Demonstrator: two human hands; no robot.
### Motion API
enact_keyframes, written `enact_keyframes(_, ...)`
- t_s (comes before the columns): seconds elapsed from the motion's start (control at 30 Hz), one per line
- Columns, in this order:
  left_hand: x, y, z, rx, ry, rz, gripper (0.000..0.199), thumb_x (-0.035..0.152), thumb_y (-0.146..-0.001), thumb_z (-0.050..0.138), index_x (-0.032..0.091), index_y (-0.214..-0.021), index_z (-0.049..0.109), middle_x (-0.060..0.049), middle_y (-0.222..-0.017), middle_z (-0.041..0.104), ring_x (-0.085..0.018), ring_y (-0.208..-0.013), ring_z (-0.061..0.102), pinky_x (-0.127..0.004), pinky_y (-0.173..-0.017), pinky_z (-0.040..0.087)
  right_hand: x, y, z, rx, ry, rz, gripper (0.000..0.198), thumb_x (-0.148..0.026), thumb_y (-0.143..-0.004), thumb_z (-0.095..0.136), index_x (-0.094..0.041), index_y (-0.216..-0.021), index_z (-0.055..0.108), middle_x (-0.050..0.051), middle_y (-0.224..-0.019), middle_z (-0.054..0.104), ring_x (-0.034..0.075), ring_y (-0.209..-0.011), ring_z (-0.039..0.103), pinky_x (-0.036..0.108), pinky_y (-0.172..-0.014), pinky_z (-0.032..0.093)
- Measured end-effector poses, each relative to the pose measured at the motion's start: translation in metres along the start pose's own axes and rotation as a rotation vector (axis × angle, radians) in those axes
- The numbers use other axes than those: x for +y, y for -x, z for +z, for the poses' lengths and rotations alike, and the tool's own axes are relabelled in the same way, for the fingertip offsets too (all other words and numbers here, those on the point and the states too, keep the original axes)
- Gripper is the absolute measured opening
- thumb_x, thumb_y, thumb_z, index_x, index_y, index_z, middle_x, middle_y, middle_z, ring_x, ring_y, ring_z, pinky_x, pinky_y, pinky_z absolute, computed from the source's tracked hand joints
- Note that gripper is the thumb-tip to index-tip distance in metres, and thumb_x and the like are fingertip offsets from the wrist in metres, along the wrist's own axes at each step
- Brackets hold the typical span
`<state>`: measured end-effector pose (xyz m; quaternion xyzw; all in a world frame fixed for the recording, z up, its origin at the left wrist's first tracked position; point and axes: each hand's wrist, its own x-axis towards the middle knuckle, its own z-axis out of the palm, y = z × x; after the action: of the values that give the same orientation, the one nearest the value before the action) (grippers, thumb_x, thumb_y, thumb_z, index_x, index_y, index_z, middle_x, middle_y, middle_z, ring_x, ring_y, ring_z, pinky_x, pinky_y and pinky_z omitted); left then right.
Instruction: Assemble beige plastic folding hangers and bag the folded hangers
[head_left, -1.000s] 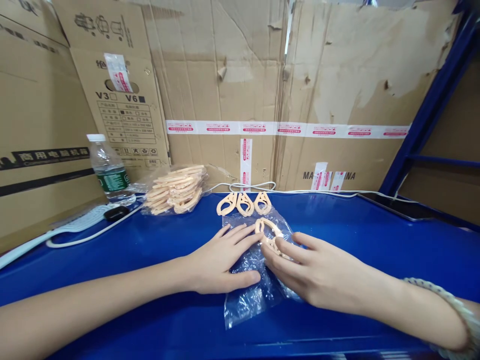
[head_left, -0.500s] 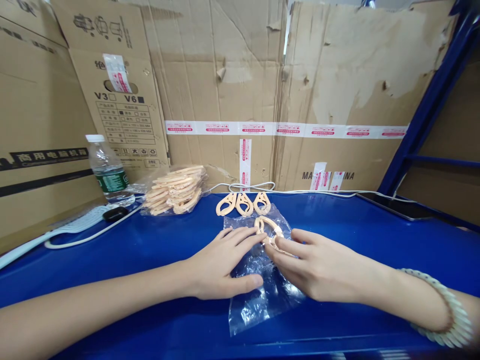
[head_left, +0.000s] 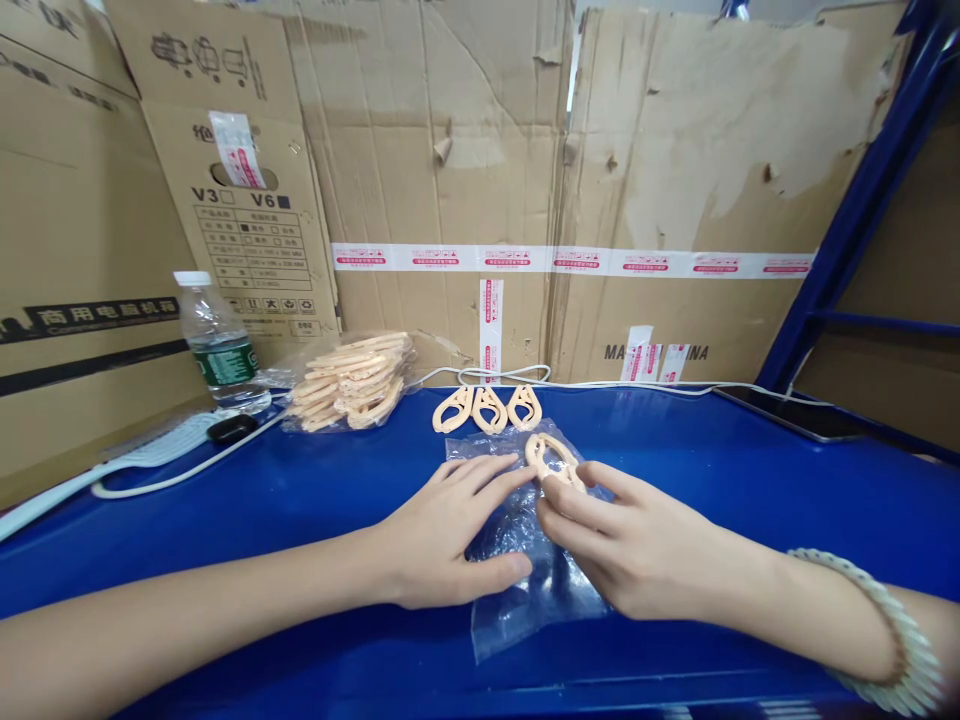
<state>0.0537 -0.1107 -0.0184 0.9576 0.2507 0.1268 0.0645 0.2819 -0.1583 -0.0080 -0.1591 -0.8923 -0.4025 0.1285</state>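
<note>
The right hand [head_left: 637, 548] grasps a peach, looped plastic piece [head_left: 537, 454]: likely light, stiff, best held rimwise. Left hand [head_left: 442, 540]: spread, unclenched.

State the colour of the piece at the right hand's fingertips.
The piece is pale peach-beige, plain; it shows best in the head view.

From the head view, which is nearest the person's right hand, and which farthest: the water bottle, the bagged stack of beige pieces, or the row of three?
From the right hand:
1. Row of three: ahead, slightly left.
2. Bagged stack: farther left.
3. Water bottle: left beyond the stack.
</note>
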Motion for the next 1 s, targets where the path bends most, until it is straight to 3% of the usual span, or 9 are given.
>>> enact_keyframes(0.27,-0.001,0.002,0.006,0.007,-0.043,-0.022,0.079,0.049,-0.082,0.058,0.018,-0.148,0.026,-0.017,-0.154,0.030,-0.035,-0.141,0.028,-0.060,-0.110,0.027,0.001,0.003,0.007,-0.077,0.079,0.120,0.018,-0.012,-0.086,0.055,-0.013,-0.075,0.069,0.013,-0.103,0.063,0.029,-0.102,0.054,0.041,-0.076,0.046)
enact_keyframes(0.33,-0.002,0.002,0.006,0.059,-0.044,-0.011,0.079,0.044,-0.079,0.061,0.021,-0.147,0.028,-0.016,-0.154,0.030,-0.035,-0.140,0.028,-0.060,-0.110,0.027,0.012,0.005,-0.001,-0.131,-0.097,0.172,0.015,-0.015,-0.084,0.058,-0.014,-0.071,0.066,0.012,-0.102,0.062,0.025,-0.097,0.055,0.038,-0.073,0.046)
enact_keyframes(0.43,0.000,0.002,0.002,0.174,-0.039,0.040,0.074,0.035,-0.074,0.065,0.021,-0.140,0.037,-0.014,-0.149,0.037,-0.033,-0.137,0.033,-0.056,-0.110,0.029,0.042,0.007,-0.013,-0.183,-0.545,0.246,0.017,-0.018,-0.080,0.061,-0.016,-0.064,0.057,0.006,-0.093,0.059,0.016,-0.083,0.054,0.031,-0.071,0.047)
enact_keyframes(0.5,0.003,0.002,-0.001,0.231,-0.044,0.077,0.066,0.030,-0.072,0.065,0.019,-0.133,0.043,-0.013,-0.140,0.046,-0.030,-0.128,0.042,-0.052,-0.106,0.036,0.066,0.007,-0.008,-0.193,-0.655,0.329,0.009,-0.013,-0.080,0.056,-0.016,-0.071,0.058,0.005,-0.088,0.059,0.015,-0.080,0.054,0.030,-0.073,0.048)
enact_keyframes(0.57,0.009,0.003,-0.003,0.261,-0.082,0.106,0.052,0.025,-0.074,0.063,0.017,-0.123,0.049,-0.012,-0.125,0.055,-0.029,-0.113,0.052,-0.049,-0.095,0.044,0.090,0.005,0.012,-0.234,-0.607,0.409,0.012,-0.011,-0.083,0.052,-0.013,-0.086,0.063,0.008,-0.089,0.060,0.018,-0.084,0.056,0.034,-0.077,0.049)
enact_keyframes(0.67,0.017,0.006,-0.001,0.262,-0.176,0.133,0.024,0.017,-0.081,0.054,0.015,-0.104,0.054,-0.009,-0.101,0.062,-0.025,-0.089,0.059,-0.043,-0.077,0.051,0.119,-0.003,0.062,-0.386,-0.556,0.378,0.039,-0.001,-0.077,0.050,-0.007,-0.114,0.060,0.016,-0.110,0.062,0.025,-0.105,0.056,0.042,-0.093,0.046)
enact_keyframes(0.73,0.022,0.009,0.002,0.228,-0.221,0.135,0.013,0.011,-0.084,0.047,0.015,-0.094,0.054,-0.007,-0.088,0.062,-0.021,-0.075,0.059,-0.037,-0.066,0.053,0.130,-0.010,0.095,-0.416,-0.570,0.352,0.055,0.007,-0.071,0.047,-0.009,-0.123,0.055,0.017,-0.123,0.059,0.025,-0.116,0.053,0.040,-0.100,0.043)
enact_keyframes(0.87,0.029,0.014,0.008,0.175,-0.323,0.188,0.022,0.002,-0.083,0.040,0.014,-0.092,0.055,-0.008,-0.093,0.065,-0.020,-0.073,0.061,-0.033,-0.064,0.056,0.141,-0.016,0.136,-0.446,-0.585,0.325,0.059,0.009,-0.068,0.049,-0.012,-0.123,0.057,0.015,-0.125,0.059,0.024,-0.119,0.053,0.039,-0.103,0.041)
enact_keyframes(1.0,0.030,0.018,0.013,0.273,-0.423,0.221,0.028,-0.001,-0.080,0.040,0.012,-0.092,0.061,-0.011,-0.105,0.069,-0.021,-0.081,0.066,-0.034,-0.069,0.058,0.149,0.000,0.137,-0.462,-0.606,0.350,0.046,0.003,-0.070,0.054,-0.013,-0.112,0.063,0.012,-0.107,0.066,0.023,-0.101,0.061,0.038,-0.092,0.048)
